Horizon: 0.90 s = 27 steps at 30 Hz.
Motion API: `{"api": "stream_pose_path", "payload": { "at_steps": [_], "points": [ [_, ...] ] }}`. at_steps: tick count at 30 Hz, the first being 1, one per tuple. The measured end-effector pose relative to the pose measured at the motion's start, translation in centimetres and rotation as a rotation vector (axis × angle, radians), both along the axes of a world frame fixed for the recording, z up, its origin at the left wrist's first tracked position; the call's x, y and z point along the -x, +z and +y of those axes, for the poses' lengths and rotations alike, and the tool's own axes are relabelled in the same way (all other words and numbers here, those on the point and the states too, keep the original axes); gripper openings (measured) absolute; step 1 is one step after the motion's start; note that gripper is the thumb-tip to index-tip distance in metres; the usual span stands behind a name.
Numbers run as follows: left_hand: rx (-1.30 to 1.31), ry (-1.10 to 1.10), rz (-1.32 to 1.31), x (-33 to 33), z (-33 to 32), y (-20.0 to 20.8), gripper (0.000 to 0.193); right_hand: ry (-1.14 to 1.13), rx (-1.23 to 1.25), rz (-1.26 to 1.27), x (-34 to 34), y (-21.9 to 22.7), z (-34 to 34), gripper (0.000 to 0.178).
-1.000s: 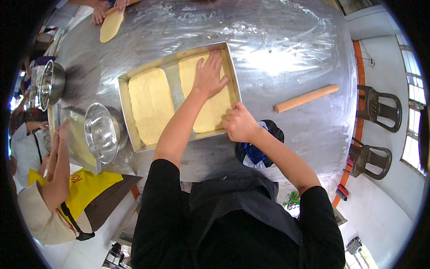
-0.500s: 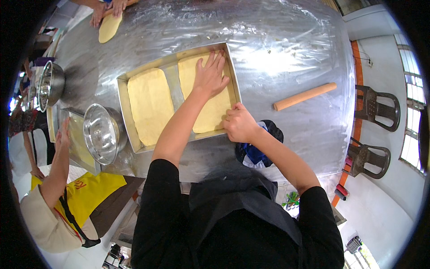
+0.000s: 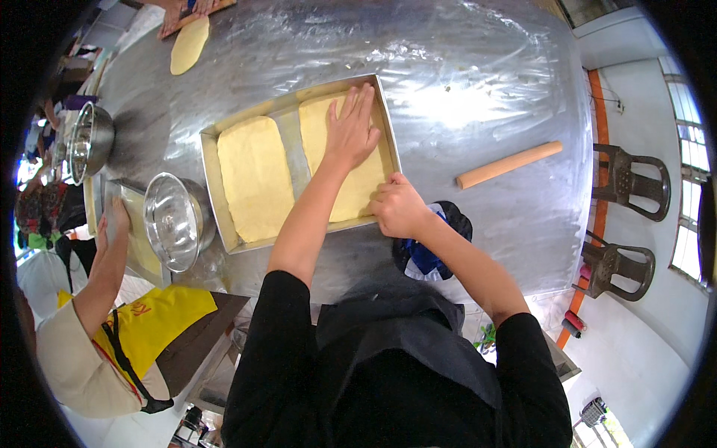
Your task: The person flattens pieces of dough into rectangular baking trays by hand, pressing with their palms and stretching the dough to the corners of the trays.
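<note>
A rectangular metal baking pan [image 3: 210, 168] lies in front of me with two pale yellow dough sheets in it, side by side with a bare strip between. My left hand [image 3: 353, 134] rests flat on the right dough sheet [image 3: 361, 187], fingers stretched toward the pan's far right corner and thumb held apart. The left dough sheet [image 3: 256, 179] is untouched by either hand. Curled into a fist, my right hand [image 3: 399, 207] grips the pan's wall near its front right corner; its fingertips are hidden.
A wooden rolling pin [image 3: 510, 164] lies to the right. Beside my right wrist sits a dark blue bundle [image 3: 426, 254]. Steel bowls [image 3: 175, 224] stand left, near a co-worker's arm [image 3: 110, 257] over another pan. At the far left, another person's hands hold a rolling pin by an oval dough piece [image 3: 190, 46].
My left hand's fingers have drawn closer together on the dough. My right hand keeps its grip on the pan. The far person's hands and rolling pin have moved off the oval dough.
</note>
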<state>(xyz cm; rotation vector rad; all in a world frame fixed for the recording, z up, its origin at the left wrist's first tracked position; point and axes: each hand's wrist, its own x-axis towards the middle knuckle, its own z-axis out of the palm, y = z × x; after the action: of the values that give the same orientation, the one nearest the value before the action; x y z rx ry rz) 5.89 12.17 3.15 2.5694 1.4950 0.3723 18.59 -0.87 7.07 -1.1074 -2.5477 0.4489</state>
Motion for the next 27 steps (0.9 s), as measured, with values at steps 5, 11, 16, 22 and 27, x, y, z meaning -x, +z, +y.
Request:
{"api": "stream_pose_path", "payload": {
  "at_steps": [5,11,16,22,27],
  "points": [
    [0.047,0.021,0.082,0.3,-0.3,-0.9,0.065,-0.005,-0.018,0.031,0.3,-0.4,0.1,0.007],
    [0.002,0.134,-0.039,2.7,-0.6,-1.4,0.065,-0.010,-0.004,0.003,0.4,0.0,-0.2,0.009],
    [-0.058,0.201,-0.010,3.4,-0.9,-1.7,0.065,-0.019,0.012,0.008,0.5,-0.1,0.0,0.008],
    [0.094,0.118,0.015,4.8,-0.1,0.7,0.061,-0.018,0.008,0.002,0.2,-0.1,-0.1,0.008],
    [0.047,0.118,0.102,5.8,-1.1,-1.0,0.060,-0.017,-0.004,-0.015,0.4,0.0,-0.2,0.008]
  ]
}}
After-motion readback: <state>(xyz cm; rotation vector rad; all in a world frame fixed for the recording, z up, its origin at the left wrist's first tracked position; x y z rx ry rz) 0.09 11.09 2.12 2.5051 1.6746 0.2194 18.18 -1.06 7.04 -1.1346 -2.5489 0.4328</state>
